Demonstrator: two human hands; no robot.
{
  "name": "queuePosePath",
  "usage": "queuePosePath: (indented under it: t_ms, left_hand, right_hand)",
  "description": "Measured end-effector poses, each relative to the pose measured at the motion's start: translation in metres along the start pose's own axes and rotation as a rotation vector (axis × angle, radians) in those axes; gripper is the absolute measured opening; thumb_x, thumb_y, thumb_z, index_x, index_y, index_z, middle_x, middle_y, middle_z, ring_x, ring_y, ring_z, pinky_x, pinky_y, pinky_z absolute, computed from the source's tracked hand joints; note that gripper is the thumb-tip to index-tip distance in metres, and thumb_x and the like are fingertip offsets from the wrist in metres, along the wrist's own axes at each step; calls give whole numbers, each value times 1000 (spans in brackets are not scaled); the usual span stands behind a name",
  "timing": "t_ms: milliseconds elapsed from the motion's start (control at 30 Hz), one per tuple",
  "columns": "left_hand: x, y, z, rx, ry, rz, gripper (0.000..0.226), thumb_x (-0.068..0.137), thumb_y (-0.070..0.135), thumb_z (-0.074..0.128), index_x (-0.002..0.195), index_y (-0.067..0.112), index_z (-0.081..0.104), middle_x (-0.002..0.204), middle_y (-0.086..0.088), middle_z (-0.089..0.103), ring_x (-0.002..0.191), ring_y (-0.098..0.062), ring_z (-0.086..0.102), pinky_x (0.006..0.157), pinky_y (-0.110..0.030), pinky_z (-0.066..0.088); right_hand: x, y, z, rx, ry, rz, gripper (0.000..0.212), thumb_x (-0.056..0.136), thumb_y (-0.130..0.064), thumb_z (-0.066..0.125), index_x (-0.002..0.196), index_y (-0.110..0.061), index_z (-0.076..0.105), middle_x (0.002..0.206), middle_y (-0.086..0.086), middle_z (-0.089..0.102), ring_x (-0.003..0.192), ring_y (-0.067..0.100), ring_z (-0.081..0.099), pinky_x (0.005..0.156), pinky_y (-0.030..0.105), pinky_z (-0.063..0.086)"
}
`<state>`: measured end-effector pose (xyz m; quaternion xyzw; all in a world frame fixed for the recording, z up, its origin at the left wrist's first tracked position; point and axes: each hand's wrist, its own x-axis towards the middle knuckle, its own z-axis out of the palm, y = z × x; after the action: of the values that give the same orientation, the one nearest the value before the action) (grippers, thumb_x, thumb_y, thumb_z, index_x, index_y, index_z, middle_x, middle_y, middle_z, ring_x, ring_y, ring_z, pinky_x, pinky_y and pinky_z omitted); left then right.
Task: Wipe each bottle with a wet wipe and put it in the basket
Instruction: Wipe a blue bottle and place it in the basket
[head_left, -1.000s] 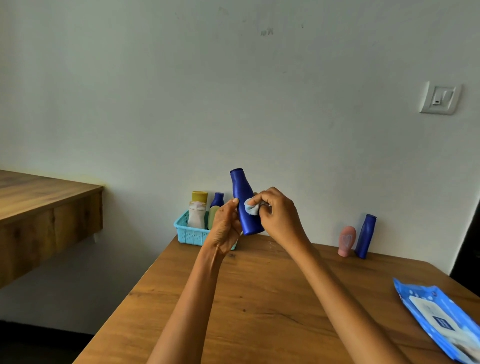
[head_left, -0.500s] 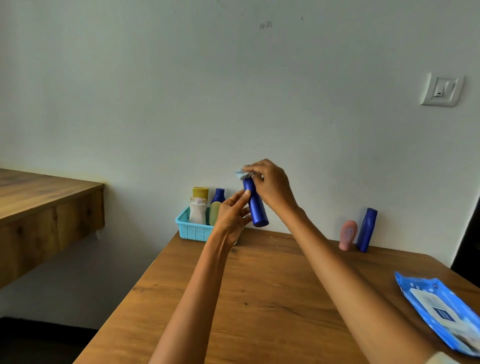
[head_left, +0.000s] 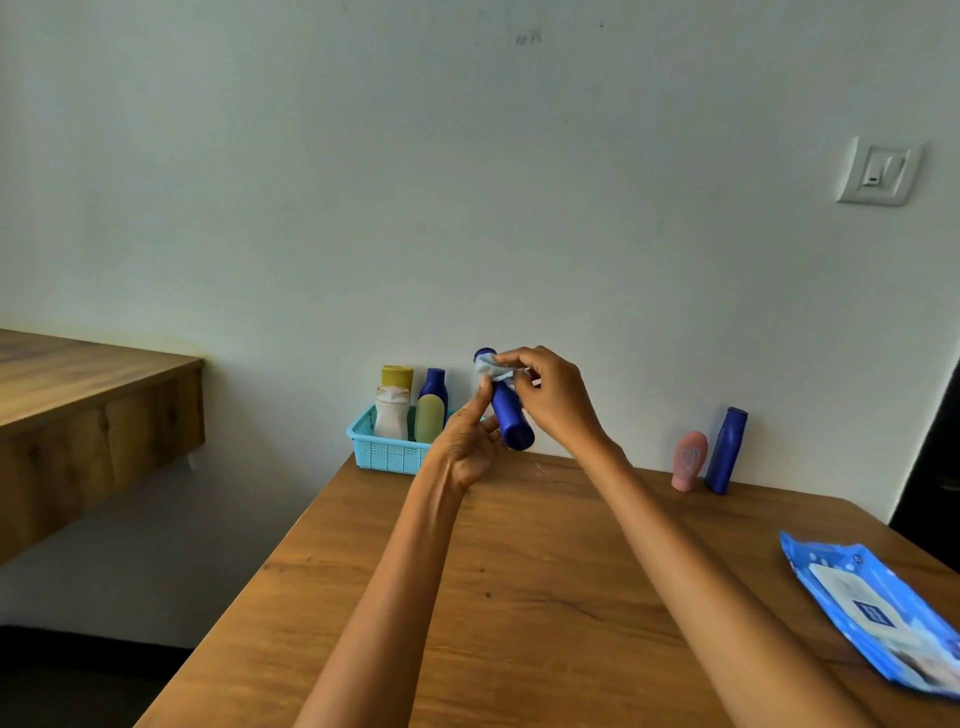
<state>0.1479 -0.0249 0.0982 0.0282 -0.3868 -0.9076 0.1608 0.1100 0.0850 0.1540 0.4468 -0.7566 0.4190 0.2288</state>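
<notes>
Head view: your wooden table (head_left: 519, 597) carries the basket (head_left: 387, 452) at its far edge. Above it, your left hand (head_left: 467, 441) holds the blue bottle (head_left: 511, 421) tilted while your right hand (head_left: 550, 400) pinches the wet wipe (head_left: 493, 370) around its neck. Damp plastic could slip from that light grip.

The bench (head_left: 519, 597) is showing warm wood grain with a smooth, faintly satin finish. The blue bottle (head_left: 511, 421) above it is looking like glossy smooth plastic, and the wet wipe (head_left: 493, 370) at its top is appearing as soft, crumpled white cloth. Left of the bottle, the basket (head_left: 387, 453) is showing matt turquoise plastic lattice. At the bench's right edge, the wipes pack (head_left: 878, 616) is gleaming as shiny plastic film.
</notes>
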Motion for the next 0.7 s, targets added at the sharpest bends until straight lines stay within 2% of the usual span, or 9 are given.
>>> queuePosePath:
  t_ms: [100,200,267,333,433,533,600,700]
  left_hand:
    - [1,-1,-8,-85,-42,-59,49,78,40,63,114,5,60,96,-15,70,87,-24,68,76,-33,58]
    - [0,-5,-16,-137,18,-103,33,90,36,56,99,5,62,83,-16,72,72,-24,72,63,-33,59]
    - [-1,-3,-14,-100,82,-125,35,89,37,59,100,3,62,83,-16,71,69,-25,71,54,-32,58]
    - [1,-3,-11,32,153,-105,37,85,38,64,102,5,62,88,-12,67,73,-22,67,50,-26,55]
    - [3,-2,-5,159,232,-11,27,81,30,71,97,11,60,92,-8,62,77,-19,61,50,-27,53]
    - [3,-4,0,226,301,47,54,77,23,76,122,9,49,106,-12,60,79,-22,63,56,-32,52]
    - [3,-7,2,247,293,50,59,80,19,73,130,5,46,97,-10,60,73,-18,62,48,-27,51]
    - [4,-5,1,222,302,48,56,84,18,69,133,4,45,86,-6,58,68,-16,57,38,-19,46]
  right_hand:
    - [-3,2,-2,-6,-114,-9,29,88,-2,53,111,-15,66,109,3,62,92,13,58,76,18,46]
    - [-17,5,-3,49,-141,20,22,87,-4,57,102,-16,68,100,-5,61,87,12,58,73,15,46]
    - [-24,9,-5,92,-149,27,19,86,-5,58,96,-17,69,95,-7,62,84,9,58,70,11,45]
    - [-28,13,-8,94,-159,24,20,86,-3,58,90,-17,70,92,-4,63,82,8,58,67,10,44]
    - [-28,19,-12,102,-67,86,22,85,0,55,88,-14,71,94,1,66,81,7,58,65,5,42]
    - [-24,18,-11,133,-1,176,20,88,-3,54,99,-12,69,104,5,65,83,5,56,67,3,41]
    - [-23,15,-11,124,-123,191,24,88,-11,57,110,-15,65,111,1,63,90,7,56,68,6,42]
    - [-29,15,-11,68,-312,164,44,82,-24,69,124,-22,57,115,-7,61,99,7,56,72,9,41]
